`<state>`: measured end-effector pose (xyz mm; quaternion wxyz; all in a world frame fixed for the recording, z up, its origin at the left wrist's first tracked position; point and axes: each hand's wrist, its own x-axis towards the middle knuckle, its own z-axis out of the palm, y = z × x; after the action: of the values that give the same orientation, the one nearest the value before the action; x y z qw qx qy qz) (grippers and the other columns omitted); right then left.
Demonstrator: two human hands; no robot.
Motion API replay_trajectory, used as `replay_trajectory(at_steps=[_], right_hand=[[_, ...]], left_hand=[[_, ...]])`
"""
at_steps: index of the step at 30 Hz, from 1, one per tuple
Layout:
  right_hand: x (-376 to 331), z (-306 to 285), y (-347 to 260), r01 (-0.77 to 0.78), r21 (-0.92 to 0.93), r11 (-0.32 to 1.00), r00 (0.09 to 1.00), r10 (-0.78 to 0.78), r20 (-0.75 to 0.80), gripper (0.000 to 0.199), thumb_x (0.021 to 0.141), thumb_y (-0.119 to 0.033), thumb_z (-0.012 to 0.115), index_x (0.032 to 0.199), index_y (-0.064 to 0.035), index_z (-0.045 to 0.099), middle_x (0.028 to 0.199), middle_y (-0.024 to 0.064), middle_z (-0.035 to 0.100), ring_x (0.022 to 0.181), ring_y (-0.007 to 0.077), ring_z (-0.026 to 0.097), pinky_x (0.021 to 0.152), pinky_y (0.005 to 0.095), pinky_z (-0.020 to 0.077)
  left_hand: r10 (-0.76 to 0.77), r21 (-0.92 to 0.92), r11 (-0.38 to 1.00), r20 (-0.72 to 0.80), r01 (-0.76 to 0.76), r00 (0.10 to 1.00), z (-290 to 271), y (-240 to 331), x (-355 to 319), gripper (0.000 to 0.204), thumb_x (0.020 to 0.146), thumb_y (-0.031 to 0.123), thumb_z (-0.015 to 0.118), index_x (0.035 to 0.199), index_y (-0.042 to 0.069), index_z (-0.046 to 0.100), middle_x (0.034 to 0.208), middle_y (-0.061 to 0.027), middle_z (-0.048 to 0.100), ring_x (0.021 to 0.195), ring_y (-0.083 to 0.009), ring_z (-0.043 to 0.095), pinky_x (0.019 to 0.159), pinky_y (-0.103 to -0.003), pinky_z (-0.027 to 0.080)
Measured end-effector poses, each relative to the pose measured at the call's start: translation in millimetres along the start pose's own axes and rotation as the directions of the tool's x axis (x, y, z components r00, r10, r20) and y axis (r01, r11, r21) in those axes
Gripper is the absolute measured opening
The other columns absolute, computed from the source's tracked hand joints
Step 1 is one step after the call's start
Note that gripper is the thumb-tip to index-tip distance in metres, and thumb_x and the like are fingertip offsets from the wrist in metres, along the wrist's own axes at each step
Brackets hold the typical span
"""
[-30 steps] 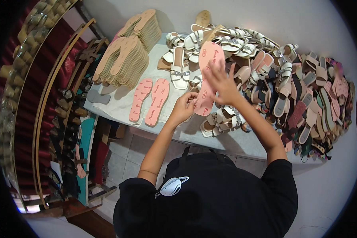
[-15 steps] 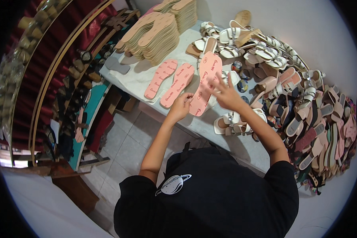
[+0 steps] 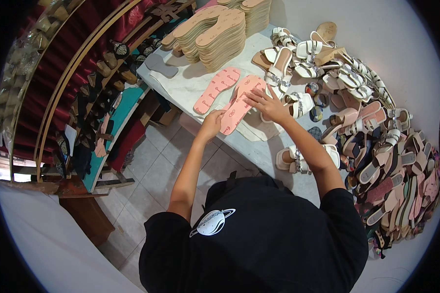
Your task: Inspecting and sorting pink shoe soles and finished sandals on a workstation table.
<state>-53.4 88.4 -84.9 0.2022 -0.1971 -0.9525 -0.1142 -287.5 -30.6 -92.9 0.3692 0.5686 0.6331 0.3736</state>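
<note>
Pinched at its lower left edge by my left hand (image 3: 211,124) is a pink printed insole (image 3: 239,107). My right hand (image 3: 268,103) lies across its upper part, fingers stretched out and touching the surface. This insole overlaps another pink one, of which only a left strip shows. A further pink insole (image 3: 216,91) lies alone on the white cloth (image 3: 178,87) to the left. Thick stacks of tan insoles (image 3: 220,44) stand beyond, at the table's back.
White strappy sandals (image 3: 303,66) crowd the table's right side, with a large heap of mixed shoes (image 3: 386,171) past them. A pair of white sandals (image 3: 298,158) sits near the front edge. A grey sole-shaped piece (image 3: 161,66) lies at the left corner. Shoe shelves (image 3: 102,132) stand left.
The held insole has moved left and down over the neighbouring one. My right hand, blurred above it before, now rests on it. The whole view has shifted slightly.
</note>
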Motion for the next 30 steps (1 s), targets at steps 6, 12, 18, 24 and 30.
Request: replay_trajectory(at_steps=[6, 12, 18, 24, 30], right_hand=[[13, 19, -6, -0.089, 0.049, 0.995, 0.994, 0.092, -0.060, 0.050, 0.077, -0.011, 0.051, 0.126, -0.0241, 0.050, 0.127, -0.0050, 0.051, 0.118, 0.0149, 0.046, 0.107, 0.0531, 0.0204], [12, 28, -7, -0.160, 0.050, 0.986, 0.981, 0.164, -0.104, 0.050, 0.077, -0.007, 0.051, 0.124, -0.0227, 0.052, 0.125, -0.0031, 0.053, 0.117, 0.0151, 0.048, 0.105, 0.0506, 0.0241], [14, 28, -4, -0.175, 0.047, 0.983, 0.984, 0.176, 0.001, 0.052, 0.076, -0.007, 0.052, 0.125, -0.0236, 0.051, 0.128, -0.0031, 0.051, 0.120, 0.0147, 0.045, 0.106, 0.0481, 0.0244], [4, 45, -6, -0.211, 0.066, 0.975, 0.977, 0.213, -0.009, 0.050, 0.079, -0.008, 0.049, 0.125, -0.0259, 0.051, 0.129, -0.0041, 0.050, 0.121, 0.0147, 0.044, 0.106, 0.0472, 0.0247], [4, 49, -8, -0.229, 0.046, 0.972, 0.971, 0.225, 0.079, 0.051, 0.080, -0.009, 0.047, 0.128, -0.0282, 0.048, 0.129, -0.0042, 0.049, 0.121, 0.0147, 0.044, 0.106, 0.0466, 0.0251]], left_hand=[[0.157, 0.248, 0.962, -0.154, -0.115, 0.976, 15, 4, 4, 0.034, 0.087, 0.017, 0.053, 0.112, -0.006, 0.054, 0.101, -0.0197, 0.055, 0.095, -0.0331, 0.055, 0.085, -0.038, 0.043], [0.274, 0.515, 0.850, -0.251, -0.111, 0.928, 25, 2, -3, 0.076, 0.067, 0.036, 0.075, 0.124, -0.004, 0.044, 0.115, -0.0176, 0.049, 0.106, -0.0327, 0.049, 0.088, -0.041, 0.042], [0.235, 0.493, 0.867, -0.292, -0.065, 0.927, 33, -1, -2, 0.087, 0.054, 0.036, 0.081, 0.123, -0.003, 0.045, 0.115, -0.0172, 0.050, 0.107, -0.0334, 0.048, 0.089, -0.041, 0.041], [0.215, 0.430, 0.900, -0.299, -0.070, 0.930, 36, -7, 0, 0.089, 0.051, 0.033, 0.082, 0.123, -0.003, 0.045, 0.115, -0.0177, 0.051, 0.105, -0.0336, 0.050, 0.089, -0.040, 0.041], [0.199, 0.391, 0.918, -0.310, -0.066, 0.930, 39, -16, -1, 0.089, 0.051, 0.035, 0.082, 0.123, -0.002, 0.046, 0.117, -0.0173, 0.051, 0.106, -0.0339, 0.050, 0.089, -0.040, 0.042]])
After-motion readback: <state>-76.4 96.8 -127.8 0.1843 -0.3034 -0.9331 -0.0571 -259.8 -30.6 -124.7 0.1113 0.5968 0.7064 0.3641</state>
